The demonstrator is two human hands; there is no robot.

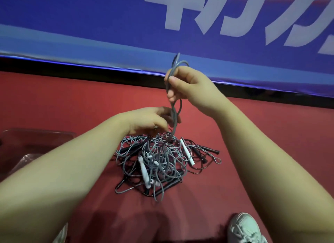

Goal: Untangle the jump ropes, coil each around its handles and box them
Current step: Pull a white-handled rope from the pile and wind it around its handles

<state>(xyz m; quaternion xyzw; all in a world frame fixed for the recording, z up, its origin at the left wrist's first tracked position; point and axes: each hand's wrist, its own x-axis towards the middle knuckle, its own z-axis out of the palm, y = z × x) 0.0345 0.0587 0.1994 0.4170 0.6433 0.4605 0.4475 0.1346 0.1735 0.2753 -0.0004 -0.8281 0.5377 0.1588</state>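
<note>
Rope held high above the pile

Right hand, well above the pile, has its fingers and thumb curled tight round a doubled bight of grey rope. The loop ends stick out over the fist. Holding it high looks meant to put the strand under tension, so that its path down into the knot can be read.

Left hand sits just above the pile and directly below the right. Its fingers are bent downward and closed on the same rope where it leaves the heap (the fingertips are blurred, so the exact pinch is unclear). It probably steadies or feeds the strand while the upper hand draws.

On the floor the pile itself is a thick snarl of grey and black cords. White handles and black handles are caught in it, so no rope is free or coiled yet.

A clear box waits to the left of the pile, partly hidden by the left forearm. A shoe shows nearer the camera than the pile, and a blue banner hangs beyond it.
</note>
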